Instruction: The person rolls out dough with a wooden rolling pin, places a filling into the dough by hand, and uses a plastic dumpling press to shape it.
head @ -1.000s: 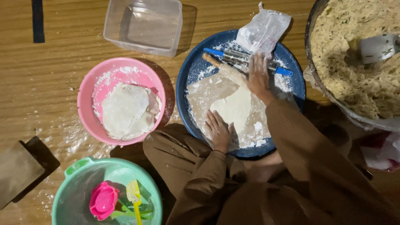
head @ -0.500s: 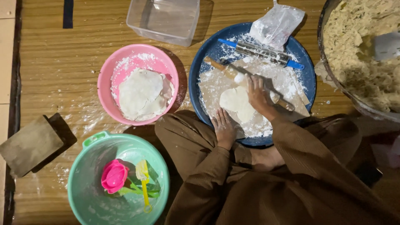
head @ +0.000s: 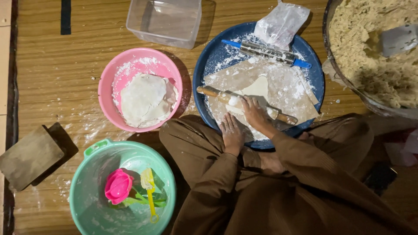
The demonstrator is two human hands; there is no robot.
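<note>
Since the earlier frame, both hands have drawn back toward the near edge of the blue round tray [head: 204, 74], and the wooden rolling pin [head: 246, 104] has come with them across the dough sheet [head: 257, 89].

Right hand [head: 254, 114]: laid palm-down over the middle of the wooden rolling pin, fingers spread along it, pressing rather than clasping. Left hand [head: 232, 132]: flat and open on the near rim of the tray, touching the floured surface just beside the dough, holding nothing.

The dough sheet lies thin and pale on brown paper in the tray, dusted with flour. A second rolling pin with blue handles [head: 266, 53] lies idle at the far side of the tray, next to a crumpled plastic bag [head: 281, 22].

To the left, a pink bowl [head: 109, 82] holds rolled sheets in flour. Near left, a green basin [head: 87, 191] holds a pink mould [head: 117, 186] and a yellow tool [head: 149, 187]. A large pan of filling [head: 374, 56] stands far right.

Judgement: rolling out is the step in hand. The next stroke calls for even downward pressure from both palms and a push away across the sheet, with the paper kept from sliding.
</note>
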